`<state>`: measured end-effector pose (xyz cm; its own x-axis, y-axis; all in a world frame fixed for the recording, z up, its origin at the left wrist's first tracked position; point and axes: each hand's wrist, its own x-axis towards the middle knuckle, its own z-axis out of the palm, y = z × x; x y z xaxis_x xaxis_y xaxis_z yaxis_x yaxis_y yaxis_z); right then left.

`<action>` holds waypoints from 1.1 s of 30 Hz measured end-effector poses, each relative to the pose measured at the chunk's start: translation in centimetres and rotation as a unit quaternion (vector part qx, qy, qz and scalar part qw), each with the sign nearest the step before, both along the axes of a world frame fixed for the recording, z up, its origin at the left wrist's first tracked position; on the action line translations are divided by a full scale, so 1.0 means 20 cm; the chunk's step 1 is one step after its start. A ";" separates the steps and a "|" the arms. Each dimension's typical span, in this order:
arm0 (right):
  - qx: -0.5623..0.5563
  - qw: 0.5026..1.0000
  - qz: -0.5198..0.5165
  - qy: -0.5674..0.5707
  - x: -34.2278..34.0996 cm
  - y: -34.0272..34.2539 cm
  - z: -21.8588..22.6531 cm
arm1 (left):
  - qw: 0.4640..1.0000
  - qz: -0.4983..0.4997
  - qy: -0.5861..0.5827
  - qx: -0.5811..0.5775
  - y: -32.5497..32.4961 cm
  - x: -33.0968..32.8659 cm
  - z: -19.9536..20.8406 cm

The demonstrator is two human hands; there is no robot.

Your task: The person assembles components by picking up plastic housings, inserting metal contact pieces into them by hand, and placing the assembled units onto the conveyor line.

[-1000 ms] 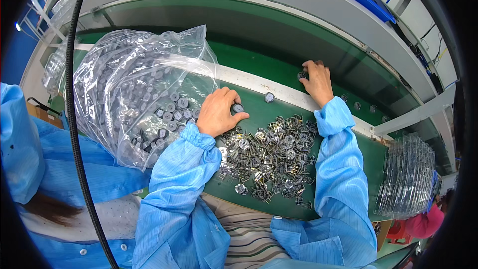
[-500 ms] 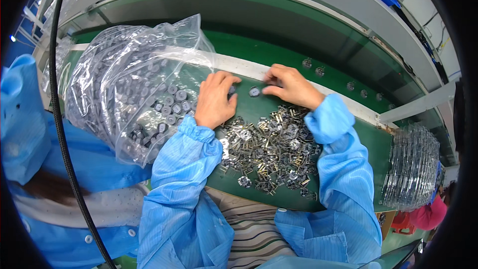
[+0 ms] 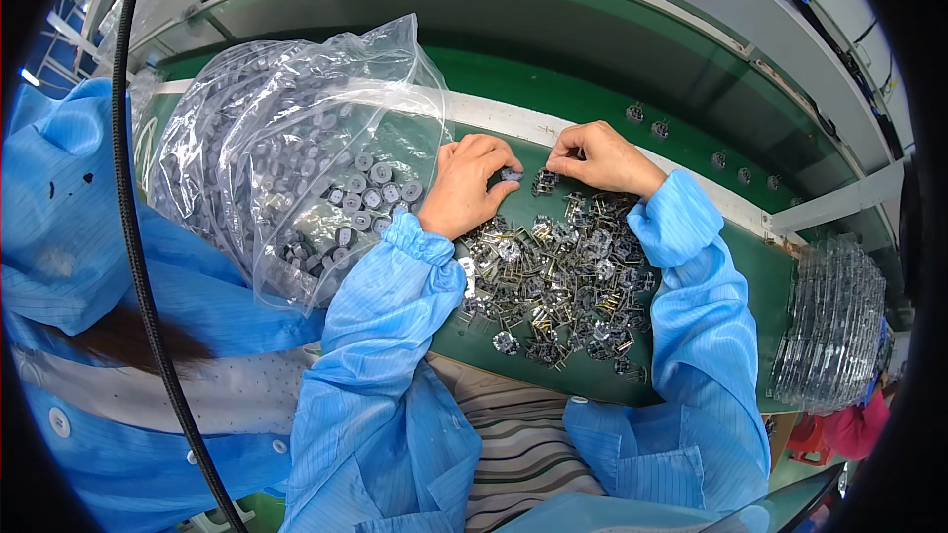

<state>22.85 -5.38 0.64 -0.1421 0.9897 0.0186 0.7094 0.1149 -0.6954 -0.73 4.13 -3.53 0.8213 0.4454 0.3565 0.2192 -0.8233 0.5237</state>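
While both forearms in blue sleeves are laid across the green bench (image 3: 691, 266), the two hands are found drawn together near its far edge, just in front of the white strip (image 3: 513, 123). The left hand (image 3: 472, 183) is curled narrow, with a small grey disc (image 3: 511, 175) pinched at its fingertips. The right hand (image 3: 597, 158) is likewise closed narrow, its fingertips set on a small dark metal frame part (image 3: 544, 182); whether that part is lifted or only touched cannot be told. Disc and frame part are seen just beside each other, between the two hands.

Compared with one second ago, the right hand is no longer stretched out to the far right of the bench; it has been brought back to the left hand. Half a second ago the hands were already close, and the gap is now smaller.

A heap of metal frame parts (image 3: 558, 281) is spread on the bench between the sleeves, toward the near edge. A clear plastic bag (image 3: 286, 138) of grey discs lies at the left end, its mouth beside the left wrist. A stack of clear trays (image 3: 829, 326) stands past the right end.
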 end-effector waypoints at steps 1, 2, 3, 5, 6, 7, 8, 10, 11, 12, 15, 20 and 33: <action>-0.007 1.000 -0.017 0.000 -0.01 0.01 -0.01 | 1.000 0.005 0.009 -0.013 0.00 -0.01 0.00; -0.014 0.999 -0.034 0.000 -0.01 0.02 -0.02 | 1.000 0.006 0.010 -0.013 0.01 -0.01 0.01; -0.013 0.999 -0.032 0.001 -0.01 0.03 -0.02 | 1.000 0.018 0.012 -0.023 0.01 0.00 0.01; -0.017 0.998 -0.018 0.059 -0.03 0.02 -0.02 | 0.999 0.031 0.017 -0.031 -0.01 0.00 0.01; -0.016 0.998 -0.016 0.060 -0.04 0.01 -0.03 | 1.000 0.027 -0.007 -0.013 -0.01 0.00 0.00; -0.004 0.999 -0.010 0.045 -0.02 0.02 -0.01 | 0.999 0.024 -0.037 0.011 0.01 0.03 0.00; 0.007 1.000 -0.005 0.029 -0.02 0.03 0.01 | 0.999 0.026 -0.042 0.018 0.02 0.03 0.00; -0.049 0.996 -0.017 0.077 -0.04 0.00 0.01 | 0.999 0.031 -0.004 0.023 -0.01 -0.01 0.00; -0.040 0.990 -0.025 0.134 -0.03 0.00 -0.02 | 0.999 0.029 -0.006 0.024 -0.02 -0.02 0.00; -0.031 0.980 -0.033 0.191 -0.01 0.01 -0.05 | 0.999 0.035 -0.004 0.023 -0.02 -0.01 0.00; 0.017 0.993 -0.105 0.057 -0.03 0.02 -0.01 | 0.998 0.049 -0.004 0.027 -0.01 -0.02 0.01; 0.060 0.996 -0.061 -0.007 -0.01 0.03 -0.08 | 0.998 0.049 0.005 0.036 0.00 -0.02 0.01; 0.057 0.997 -0.030 0.041 -0.10 0.07 -0.06 | 0.998 0.055 -0.001 0.021 -0.01 0.00 0.00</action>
